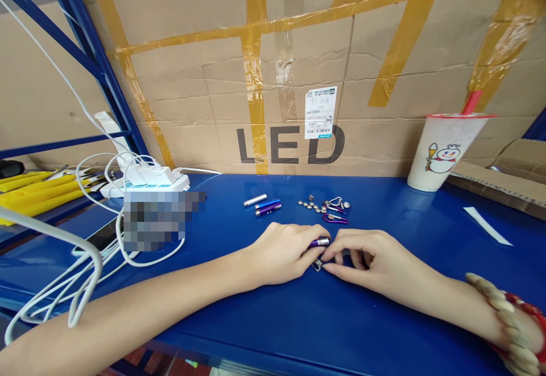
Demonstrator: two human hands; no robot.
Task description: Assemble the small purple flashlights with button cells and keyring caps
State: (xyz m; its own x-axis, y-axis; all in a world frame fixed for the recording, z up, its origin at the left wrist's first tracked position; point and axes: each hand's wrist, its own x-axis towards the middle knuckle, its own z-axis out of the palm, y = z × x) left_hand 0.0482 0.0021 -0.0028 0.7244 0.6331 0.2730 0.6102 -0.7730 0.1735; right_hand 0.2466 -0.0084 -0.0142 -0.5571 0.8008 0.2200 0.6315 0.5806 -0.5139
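Observation:
My left hand (pixel 284 253) is closed around a purple mini flashlight (pixel 319 243), whose silver end sticks out toward the right. Just below it is a small metal clip (pixel 317 264), partly hidden by my fingers. The thumb and forefinger of my right hand (pixel 367 256) pinch at the clip's edge, close to the flashlight's end. Beyond my hands lie silver (pixel 255 199), blue (pixel 268 203) and purple (pixel 268 210) tubes of the same slim shape. Several button cells (pixel 317 208) are scattered beside a purple carabiner (pixel 335 218) and other small metal clasps (pixel 336 201).
A drink cup (pixel 443 154) with a red straw stands at the back right, near a white paper strip (pixel 487 226). White cables (pixel 96 268) and a power strip (pixel 149 182) crowd the left. A taped cardboard box (pixel 205 97) rises behind the blue tabletop (pixel 264 330).

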